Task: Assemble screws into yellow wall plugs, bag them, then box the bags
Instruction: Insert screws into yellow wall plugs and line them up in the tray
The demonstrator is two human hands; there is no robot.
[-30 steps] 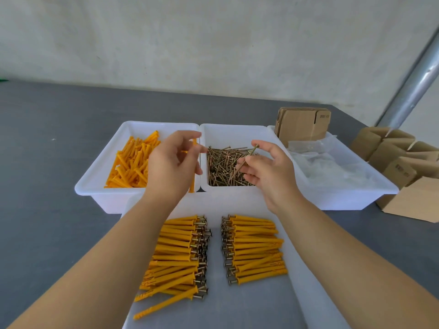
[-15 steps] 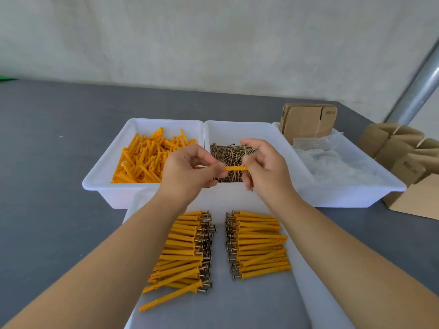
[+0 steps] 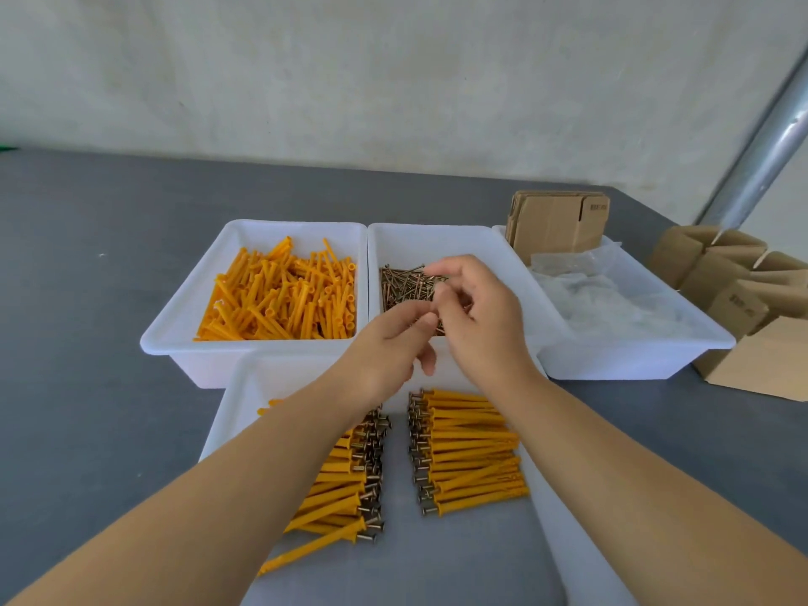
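Note:
My left hand (image 3: 384, 349) and my right hand (image 3: 481, 317) meet, fingertips touching, over the white bin (image 3: 437, 234) of loose brown screws (image 3: 402, 286). Fingers of both hands are curled; whatever lies between them is hidden, and no plug shows there. To the left, another white bin (image 3: 175, 338) holds loose yellow wall plugs (image 3: 284, 295). Nearer me, a white tray (image 3: 238, 387) carries two rows of plugs with screws in them: a left row (image 3: 350, 478), partly under my left forearm, and a right row (image 3: 468, 448).
A third white bin (image 3: 634, 345) at the right holds clear plastic bags (image 3: 607, 299) and flat cardboard boxes (image 3: 555, 220). Folded brown boxes (image 3: 726, 277) stand on the grey table beyond it. A metal pole (image 3: 765, 146) slants up at the far right.
Half a second ago both hands held a yellow plug in plain sight. The hands have since closed together and shifted right over the screw bin, and the plug no longer shows.

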